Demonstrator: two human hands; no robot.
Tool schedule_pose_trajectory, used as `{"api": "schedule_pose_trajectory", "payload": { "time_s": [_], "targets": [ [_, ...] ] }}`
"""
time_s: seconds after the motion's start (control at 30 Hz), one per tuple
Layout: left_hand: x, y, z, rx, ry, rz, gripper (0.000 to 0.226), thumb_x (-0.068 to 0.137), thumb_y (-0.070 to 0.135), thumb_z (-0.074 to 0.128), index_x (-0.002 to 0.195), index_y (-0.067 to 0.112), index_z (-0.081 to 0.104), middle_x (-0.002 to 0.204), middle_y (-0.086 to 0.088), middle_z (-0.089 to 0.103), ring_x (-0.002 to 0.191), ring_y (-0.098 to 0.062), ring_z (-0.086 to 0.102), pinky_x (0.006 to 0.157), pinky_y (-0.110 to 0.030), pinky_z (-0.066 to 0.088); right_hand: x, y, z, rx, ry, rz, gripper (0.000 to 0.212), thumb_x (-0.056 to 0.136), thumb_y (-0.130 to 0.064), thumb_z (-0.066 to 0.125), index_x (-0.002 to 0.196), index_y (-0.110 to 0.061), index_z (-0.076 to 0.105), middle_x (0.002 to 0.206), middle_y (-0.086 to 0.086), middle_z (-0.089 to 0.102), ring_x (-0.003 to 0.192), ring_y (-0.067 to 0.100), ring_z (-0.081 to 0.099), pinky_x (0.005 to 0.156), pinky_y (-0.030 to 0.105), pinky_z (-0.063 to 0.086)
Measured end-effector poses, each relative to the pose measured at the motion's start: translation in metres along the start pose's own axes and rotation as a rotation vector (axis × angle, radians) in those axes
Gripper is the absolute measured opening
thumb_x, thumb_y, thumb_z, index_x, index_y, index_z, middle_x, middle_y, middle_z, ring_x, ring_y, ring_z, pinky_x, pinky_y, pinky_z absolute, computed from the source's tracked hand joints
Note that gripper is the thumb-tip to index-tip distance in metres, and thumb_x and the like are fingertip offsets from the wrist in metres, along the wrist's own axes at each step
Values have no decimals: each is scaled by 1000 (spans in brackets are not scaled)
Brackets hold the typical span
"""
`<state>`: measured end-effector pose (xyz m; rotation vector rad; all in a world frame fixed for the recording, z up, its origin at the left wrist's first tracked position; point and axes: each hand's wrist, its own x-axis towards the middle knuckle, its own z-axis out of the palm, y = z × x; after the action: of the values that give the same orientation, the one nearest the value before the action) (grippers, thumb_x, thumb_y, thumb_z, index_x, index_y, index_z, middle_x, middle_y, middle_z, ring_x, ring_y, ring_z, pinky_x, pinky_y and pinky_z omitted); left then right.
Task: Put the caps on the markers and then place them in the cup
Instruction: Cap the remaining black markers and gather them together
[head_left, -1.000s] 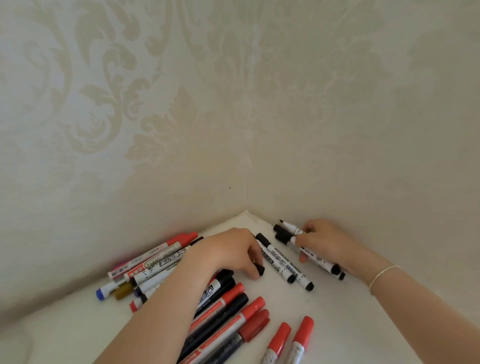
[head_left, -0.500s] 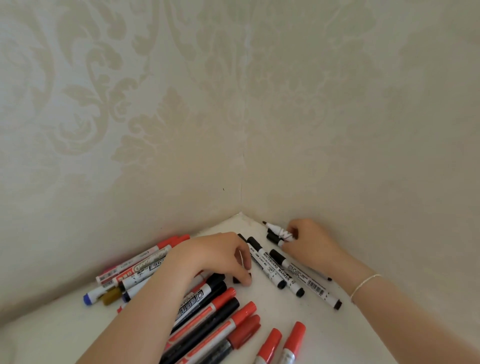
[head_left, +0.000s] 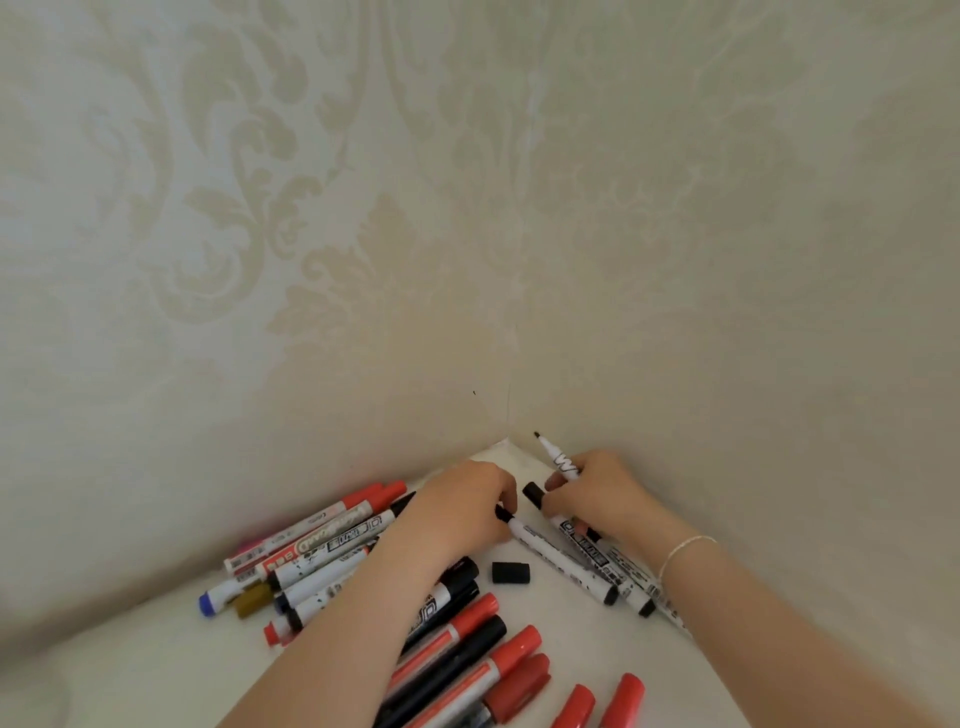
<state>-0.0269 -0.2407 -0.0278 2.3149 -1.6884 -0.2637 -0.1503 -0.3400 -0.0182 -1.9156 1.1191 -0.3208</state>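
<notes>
My right hand (head_left: 602, 493) grips a thin white uncapped marker (head_left: 562, 461), its black tip pointing up towards the wall corner. My left hand (head_left: 462, 506) is curled over the black end of a white marker (head_left: 563, 560) that lies on the white table (head_left: 566, 639), pinching it. A loose black cap (head_left: 510, 572) lies just below that marker, apart from both hands. Two more white markers with black caps (head_left: 631, 569) lie under my right wrist. No cup is in view.
A pile of red, blue and gold markers (head_left: 311, 551) lies to the left, partly under my left forearm. Red and black capped markers (head_left: 467, 654) lie near the front edge. Patterned walls (head_left: 509, 312) close the table's corner right behind my hands.
My right hand has lifted the thin uncapped marker so its tip points up. My left hand has moved up to the marker's black end, and a black cap now lies loose on the table.
</notes>
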Motion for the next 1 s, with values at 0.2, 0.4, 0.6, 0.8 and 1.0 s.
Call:
{"api": "schedule_pose_trajectory", "payload": {
  "time_s": [0.2, 0.4, 0.6, 0.8, 1.0],
  "targets": [
    [-3, -6, -9, -145, -55, 64, 19, 76, 24, 74, 92, 33, 71, 87, 18, 59, 83, -3, 55, 63, -16, 39, -20, -7, -23, 216, -128, -3, 13, 78, -16, 70, 74, -7, 61, 56, 5, 55, 34, 8, 38, 40, 21, 29],
    [-12, -12, -32, -484, -87, 75, 17, 81, 20, 74, 97, 25, 75, 75, 19, 63, 65, 11, 54, 61, -4, 36, -22, -9, -32, 415, -256, 7, 17, 89, -21, 61, 87, -4, 60, 57, 8, 64, 38, 11, 50, 39, 21, 39],
    [-21, -19, -51, -703, -129, 59, 17, 84, 12, 70, 101, 14, 72, 83, 1, 75, 79, -1, 67, 67, -12, 46, -20, -5, -34, 551, -318, -15, 23, 87, -17, 65, 104, -1, 66, 85, 11, 72, 46, 14, 53, 45, 24, 49],
    [-23, -18, -51, -769, -172, 90, 14, 83, 15, 72, 96, 10, 71, 87, -5, 75, 84, -13, 71, 76, -22, 50, -23, -4, -37, 544, -334, -32, 16, 80, -16, 71, 89, -5, 62, 81, 12, 72, 42, 15, 51, 41, 24, 48],
    [-24, -17, -55, -702, -200, 98, 10, 85, 18, 70, 92, 11, 71, 82, -2, 74, 76, -9, 68, 79, -22, 52, -27, -4, -31, 363, -247, -86, 19, 79, -17, 75, 89, -7, 62, 72, 4, 71, 54, 16, 54, 52, 26, 50]
  ]
}}
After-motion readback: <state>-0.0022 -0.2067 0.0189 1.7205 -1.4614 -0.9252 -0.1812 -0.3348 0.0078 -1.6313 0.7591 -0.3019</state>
